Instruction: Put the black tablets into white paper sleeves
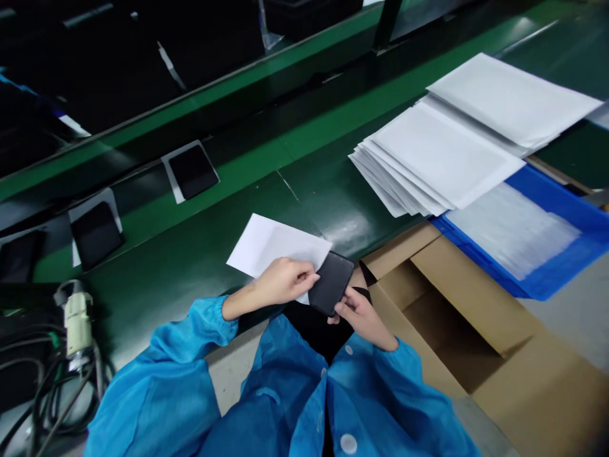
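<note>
In the head view, my right hand (364, 317) grips a flat black rectangular case (330, 284) by its near right edge, with the thumb on top. A white envelope (280, 244) lies at the edge of the green bench, and the left end of the case meets its right end. Whether the case is inside the envelope or under it, I cannot tell. My left hand (285, 280) is closed, with thumb and fingertips pinched at the envelope's edge beside the case.
White envelopes (442, 155) lie fanned on the bench (304, 197) to the right. Below them are a blue tray (547, 289) of translucent sheets and an open cardboard box (476, 285). Black pieces on white sheets (194, 170) sit at the left, above a cabled connector (78, 324).
</note>
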The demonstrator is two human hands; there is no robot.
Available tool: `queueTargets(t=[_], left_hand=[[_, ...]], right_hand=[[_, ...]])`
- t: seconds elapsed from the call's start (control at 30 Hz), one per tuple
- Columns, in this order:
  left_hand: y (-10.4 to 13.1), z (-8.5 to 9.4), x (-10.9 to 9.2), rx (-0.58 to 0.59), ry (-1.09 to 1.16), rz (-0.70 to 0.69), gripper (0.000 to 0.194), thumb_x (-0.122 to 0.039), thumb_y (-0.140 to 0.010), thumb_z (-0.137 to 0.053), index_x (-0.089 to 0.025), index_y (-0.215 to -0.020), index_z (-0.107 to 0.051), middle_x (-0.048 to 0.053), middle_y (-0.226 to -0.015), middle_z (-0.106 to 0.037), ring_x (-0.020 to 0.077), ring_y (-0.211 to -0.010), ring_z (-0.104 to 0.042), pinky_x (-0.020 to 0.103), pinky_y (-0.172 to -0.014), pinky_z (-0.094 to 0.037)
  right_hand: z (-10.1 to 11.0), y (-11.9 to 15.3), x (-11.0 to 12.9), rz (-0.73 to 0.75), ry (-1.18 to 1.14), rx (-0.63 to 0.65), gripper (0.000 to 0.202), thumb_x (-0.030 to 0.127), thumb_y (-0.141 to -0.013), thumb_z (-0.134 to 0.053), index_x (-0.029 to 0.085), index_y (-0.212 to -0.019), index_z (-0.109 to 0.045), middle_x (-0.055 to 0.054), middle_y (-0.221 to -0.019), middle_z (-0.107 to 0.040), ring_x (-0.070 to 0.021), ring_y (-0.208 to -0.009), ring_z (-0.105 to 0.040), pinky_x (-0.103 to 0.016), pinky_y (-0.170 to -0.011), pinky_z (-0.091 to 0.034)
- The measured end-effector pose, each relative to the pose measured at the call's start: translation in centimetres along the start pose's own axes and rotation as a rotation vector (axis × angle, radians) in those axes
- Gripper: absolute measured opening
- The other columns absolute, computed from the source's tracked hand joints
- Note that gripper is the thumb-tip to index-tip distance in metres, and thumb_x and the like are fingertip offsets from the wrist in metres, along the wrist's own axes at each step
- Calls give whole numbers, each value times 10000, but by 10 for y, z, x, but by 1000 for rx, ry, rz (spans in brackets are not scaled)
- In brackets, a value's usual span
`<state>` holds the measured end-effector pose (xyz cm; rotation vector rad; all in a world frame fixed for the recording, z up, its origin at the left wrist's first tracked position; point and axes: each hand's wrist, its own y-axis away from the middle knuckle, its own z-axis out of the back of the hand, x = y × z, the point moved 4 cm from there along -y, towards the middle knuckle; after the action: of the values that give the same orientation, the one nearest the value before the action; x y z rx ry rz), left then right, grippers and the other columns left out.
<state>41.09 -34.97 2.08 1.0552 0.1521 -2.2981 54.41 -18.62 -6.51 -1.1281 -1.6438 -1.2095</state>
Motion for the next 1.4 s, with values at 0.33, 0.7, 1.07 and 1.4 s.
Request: queueTargets(t=[0.33,0.7,1.07,1.4], left_hand=[[13,-5,-19,112,214,-97,327,-338,-1032,-569,-189,-742,-573,-59,-579,-483,81,-511,-413,226,-551,-294],[12,8,-24,165,476,-190,321,-373,-1041,-574,-189,-779,-583,-43,-615,-498,96,-552,-430,243,-565,-361],[33,182,183,-959,-210,526,415,-66,-752,-548,-152,-1145,-651,204,-1260,-569,414,-1320,-475,666,-1172,-330],[32,211,273,-914,-258,624,362,-255,-856,-587,-294,-1189,-722,158,-1329,-540,460,-1341,-422,708,-1122,-343]], right_hand=[[-14,-12,-2,131,194,-94,625,773,-932,-627,211,-1202,-677,-31,-723,-723,-194,-589,-679,-299,-577,-583],[-6,-26,15,204,475,-220,492,651,-948,-627,195,-890,-803,-101,-868,-816,-285,-799,-756,-362,-739,-620],[38,-9,-33,-44,74,-617,490,535,-698,-881,172,-1025,-843,-124,-1030,-846,-328,-990,-770,-416,-838,-639],[73,-1,20,89,-31,-835,427,485,-672,-921,214,-984,-809,-86,-948,-851,-289,-788,-797,-402,-711,-664]])
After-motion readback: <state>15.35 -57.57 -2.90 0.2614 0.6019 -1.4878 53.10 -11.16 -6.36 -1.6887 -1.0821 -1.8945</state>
